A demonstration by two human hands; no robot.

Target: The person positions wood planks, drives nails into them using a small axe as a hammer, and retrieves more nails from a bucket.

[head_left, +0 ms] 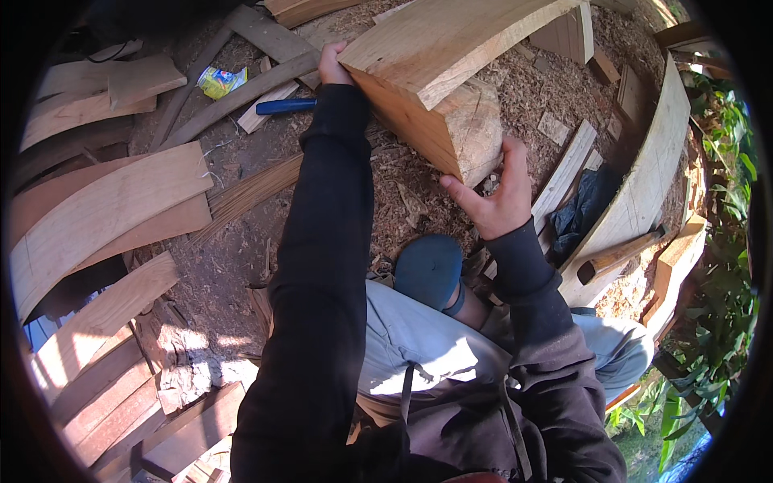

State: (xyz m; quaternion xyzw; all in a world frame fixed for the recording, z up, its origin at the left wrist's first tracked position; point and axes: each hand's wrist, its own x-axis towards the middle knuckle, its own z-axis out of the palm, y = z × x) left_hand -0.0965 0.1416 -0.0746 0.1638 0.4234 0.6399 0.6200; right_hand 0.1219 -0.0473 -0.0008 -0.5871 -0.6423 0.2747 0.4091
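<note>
A thick, pale wooden block [481, 133] is tilted up off the floor in front of me, and a broad curved plank [435, 48] lies along its top; whether the two are joined I cannot tell. My left hand [332, 66] grips the far left end, with its fingers partly hidden behind the wood. At the near end, my right hand [501, 193] clasps the block's lower corner, thumb underneath and fingers up the right side. A blue handle [286, 105] lies on the floor beside my left wrist.
Curved boards [113, 209] are stacked at the left, near a bundle of thin sticks [254, 196]. A colourful packet [221, 82] lies beyond. At the right, a wooden-handled tool [620, 254] rests against a long curved board [644, 173]. Shavings cover the ground around my sandalled foot [429, 270].
</note>
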